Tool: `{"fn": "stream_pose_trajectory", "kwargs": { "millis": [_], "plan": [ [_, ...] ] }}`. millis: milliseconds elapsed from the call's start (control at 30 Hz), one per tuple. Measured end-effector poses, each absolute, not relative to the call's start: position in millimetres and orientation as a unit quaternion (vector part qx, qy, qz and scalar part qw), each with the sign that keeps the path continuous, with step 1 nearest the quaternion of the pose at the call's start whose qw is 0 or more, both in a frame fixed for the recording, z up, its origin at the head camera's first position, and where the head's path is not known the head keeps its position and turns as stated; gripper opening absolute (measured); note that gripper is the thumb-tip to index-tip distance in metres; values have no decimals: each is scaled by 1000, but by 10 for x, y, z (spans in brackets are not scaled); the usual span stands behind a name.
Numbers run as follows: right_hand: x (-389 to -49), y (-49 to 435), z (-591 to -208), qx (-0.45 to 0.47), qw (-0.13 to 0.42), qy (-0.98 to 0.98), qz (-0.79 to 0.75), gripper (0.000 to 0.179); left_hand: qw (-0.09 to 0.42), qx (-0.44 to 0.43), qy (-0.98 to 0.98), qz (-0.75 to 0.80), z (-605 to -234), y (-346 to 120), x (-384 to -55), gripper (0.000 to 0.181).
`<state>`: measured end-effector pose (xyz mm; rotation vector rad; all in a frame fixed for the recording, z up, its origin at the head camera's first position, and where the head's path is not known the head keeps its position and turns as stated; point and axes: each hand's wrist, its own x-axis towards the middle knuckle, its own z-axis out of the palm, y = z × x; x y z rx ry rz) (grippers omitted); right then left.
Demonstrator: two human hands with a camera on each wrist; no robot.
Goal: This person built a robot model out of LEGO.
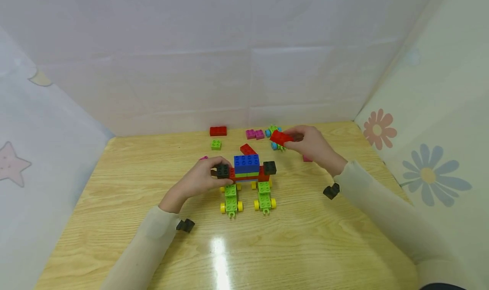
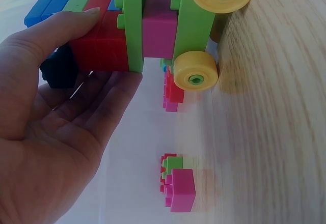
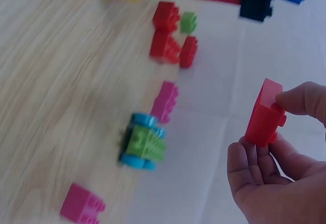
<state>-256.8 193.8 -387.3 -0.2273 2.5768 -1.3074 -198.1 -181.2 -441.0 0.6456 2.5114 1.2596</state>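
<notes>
In the head view a toy-brick model stands mid-table, with a blue brick (image 1: pixel 246 164) on top, red and green layers below, and black bricks (image 1: pixel 269 167) at both ends. It rests on green wheeled bases (image 1: pixel 264 201) with yellow wheels. My left hand (image 1: pixel 199 178) grips the model's left end; in the left wrist view its thumb lies on the red brick (image 2: pixel 104 46), fingers round the far side. Above the table at the right, my right hand (image 1: pixel 312 145) pinches a red brick (image 3: pixel 265 114) between thumb and fingers, apart from the model.
Behind the model lie a red brick (image 1: pixel 218 131), a green brick (image 1: pixel 216 145), pink bricks (image 1: pixel 254 134) and another red brick (image 1: pixel 247 149). A green base with blue wheels (image 3: pixel 144 143) stands near the right hand. A pale wall (image 1: pixel 183 82) rises behind the wooden table (image 1: pixel 305 239).
</notes>
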Motion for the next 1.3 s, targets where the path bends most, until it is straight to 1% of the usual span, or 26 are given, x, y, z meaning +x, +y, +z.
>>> {"fn": "stream_pose_trajectory", "kwargs": {
  "millis": [333, 533, 667, 1300],
  "plan": [
    [-2359, 1750, -3671, -149, 118, 877, -441, 42, 127, 220, 865, 434, -4404, -1815, -1979, 37],
    [-2237, 1670, -3602, -206, 128, 865, -439, 41, 127, 213, 870, 426, -4400, -1826, -1975, 39],
    [-2181, 1620, -3572, -228, 132, 862, -433, 42, 125, 216, 870, 425, -4418, -1833, -1982, 38],
    [-2187, 1519, -3548, -278, 139, 859, -407, 43, 122, 224, 866, 429, -4423, -1824, -1991, 37]
  ]
}}
